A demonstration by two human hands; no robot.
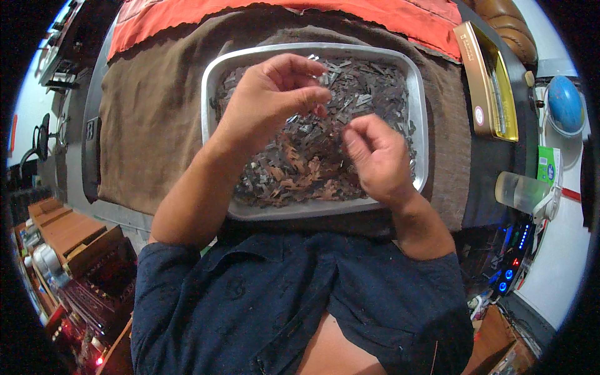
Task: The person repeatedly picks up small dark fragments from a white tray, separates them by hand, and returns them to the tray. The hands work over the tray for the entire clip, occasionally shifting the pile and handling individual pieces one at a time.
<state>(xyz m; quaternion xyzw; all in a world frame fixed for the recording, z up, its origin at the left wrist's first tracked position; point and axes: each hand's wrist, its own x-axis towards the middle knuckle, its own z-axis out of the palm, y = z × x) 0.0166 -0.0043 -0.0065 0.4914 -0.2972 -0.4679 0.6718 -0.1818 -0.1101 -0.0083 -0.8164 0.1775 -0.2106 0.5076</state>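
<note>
Metal tray (417, 119) of dark metal scraps (312, 162)

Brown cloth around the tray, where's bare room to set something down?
The brown cloth left of the metal tray lies bare up to the orange cloth. Right of the tray only a narrow strip remains before the gold box. The tray is crowded.

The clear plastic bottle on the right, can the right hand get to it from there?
Probably yes. The right hand hovers over the metal tray, and the clear plastic bottle lies just past the tray's right rim with nothing standing between them.
</note>
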